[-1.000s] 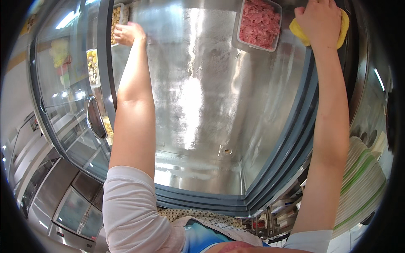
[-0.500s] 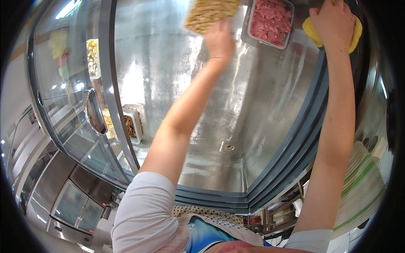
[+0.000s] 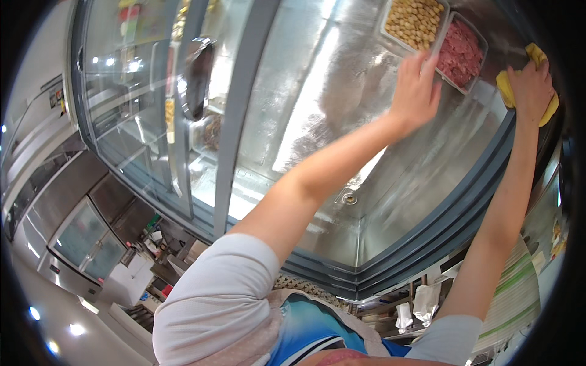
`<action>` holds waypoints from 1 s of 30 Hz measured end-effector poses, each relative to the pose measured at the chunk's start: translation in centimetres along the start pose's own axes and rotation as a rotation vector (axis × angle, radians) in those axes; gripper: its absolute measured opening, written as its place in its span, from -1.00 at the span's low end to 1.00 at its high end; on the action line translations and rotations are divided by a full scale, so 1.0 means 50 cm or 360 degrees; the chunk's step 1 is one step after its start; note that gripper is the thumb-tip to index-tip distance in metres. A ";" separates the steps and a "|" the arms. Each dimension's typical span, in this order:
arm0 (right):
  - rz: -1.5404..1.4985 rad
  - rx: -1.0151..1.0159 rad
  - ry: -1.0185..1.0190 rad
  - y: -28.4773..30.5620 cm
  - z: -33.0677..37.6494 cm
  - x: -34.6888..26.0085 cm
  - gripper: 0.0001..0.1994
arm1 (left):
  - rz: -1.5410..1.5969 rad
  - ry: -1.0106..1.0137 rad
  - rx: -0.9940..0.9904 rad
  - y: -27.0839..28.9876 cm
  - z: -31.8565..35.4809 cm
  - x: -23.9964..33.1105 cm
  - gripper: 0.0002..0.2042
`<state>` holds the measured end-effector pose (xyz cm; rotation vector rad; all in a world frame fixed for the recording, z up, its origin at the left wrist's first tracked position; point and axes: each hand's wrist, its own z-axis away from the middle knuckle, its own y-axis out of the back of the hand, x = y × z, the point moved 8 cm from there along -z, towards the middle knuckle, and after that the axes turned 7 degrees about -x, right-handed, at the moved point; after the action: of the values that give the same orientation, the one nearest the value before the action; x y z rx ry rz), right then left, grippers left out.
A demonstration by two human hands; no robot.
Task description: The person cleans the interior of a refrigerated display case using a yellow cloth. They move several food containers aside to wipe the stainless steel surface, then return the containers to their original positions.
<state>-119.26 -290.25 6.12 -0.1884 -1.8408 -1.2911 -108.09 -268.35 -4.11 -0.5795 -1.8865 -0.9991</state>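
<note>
The steel case floor (image 3: 317, 122) fills the middle of the view, with its drain (image 3: 349, 198) near six o'clock of centre. At one o'clock, two trays sit side by side on that floor: the tray of pale round pieces (image 3: 414, 23) to the left, the tray of minced meat (image 3: 461, 53) touching it on the right. The left hand (image 3: 417, 91) lies just below where the two trays meet, at their near edges. At two o'clock, right of the meat tray, the right hand (image 3: 530, 88) rests on a cloth (image 3: 504, 88). Glass panels (image 3: 140, 122) stand at nine to ten o'clock, left of the floor.
</note>
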 end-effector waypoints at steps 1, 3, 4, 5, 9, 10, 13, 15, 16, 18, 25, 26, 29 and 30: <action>-0.0032 -0.0091 0.0054 -0.004 0.007 -0.002 -0.60 | 0.0055 0.0094 -0.0077 0.035 0.060 0.017 -0.49; -0.0086 -0.0245 0.0168 0.005 0.020 -0.012 -0.67 | 0.0154 0.0308 -0.0231 0.123 0.191 0.046 -0.49; -0.0207 -0.0224 0.0189 0.002 0.042 -0.027 -0.71 | 0.0203 0.0399 -0.0254 0.168 0.258 0.058 -0.51; -0.0327 -0.0208 0.0223 -0.015 0.077 -0.057 -0.75 | 0.0224 0.0503 -0.0349 0.209 0.317 0.067 -0.52; -0.2056 -0.0322 0.0234 0.136 0.293 -0.276 -0.68 | 0.0172 0.0568 -0.0549 0.391 0.452 0.107 -0.54; -0.2165 -0.0180 0.0297 0.176 0.350 -0.334 -0.68 | 0.0190 0.0561 -0.0531 0.437 0.460 0.111 -0.55; -0.1968 -0.0360 0.0654 0.220 0.507 -0.619 -0.34 | 0.0228 0.0525 -0.0482 0.539 0.463 0.111 -0.60; -0.1588 -0.0654 0.0780 0.254 0.542 -0.778 -0.24 | 0.0219 0.0468 -0.0403 0.576 0.474 0.095 -0.61; -0.1311 -0.0795 0.0754 0.284 0.538 -0.828 -0.22 | 0.0221 0.0437 -0.0358 0.586 0.478 0.088 -0.61; -0.1673 -0.0135 0.0614 0.345 0.499 -0.881 -0.27 | 0.0327 0.0402 -0.0287 0.598 0.473 0.086 -0.65; -0.1676 -0.0424 0.0986 0.471 0.766 -1.070 -0.55 | 0.0584 0.0341 0.0051 0.657 0.458 0.097 -0.73; -0.1775 -0.0497 0.1088 0.475 0.835 -1.073 -0.59 | 0.0580 0.0353 0.0041 0.659 0.456 0.097 -0.73; -0.2119 -0.0602 0.1696 0.473 0.904 -1.028 -0.65 | 0.0555 0.0404 0.0051 0.662 0.455 0.092 -0.73; -0.2076 -0.0605 0.1804 0.460 0.906 -0.994 -0.66 | 0.0551 0.0413 0.0059 0.666 0.456 0.091 -0.74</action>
<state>-100.69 -225.86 -17.55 1.4593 -0.5547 -1.9146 -97.65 -230.75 7.18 -0.6914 -1.5099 -0.7702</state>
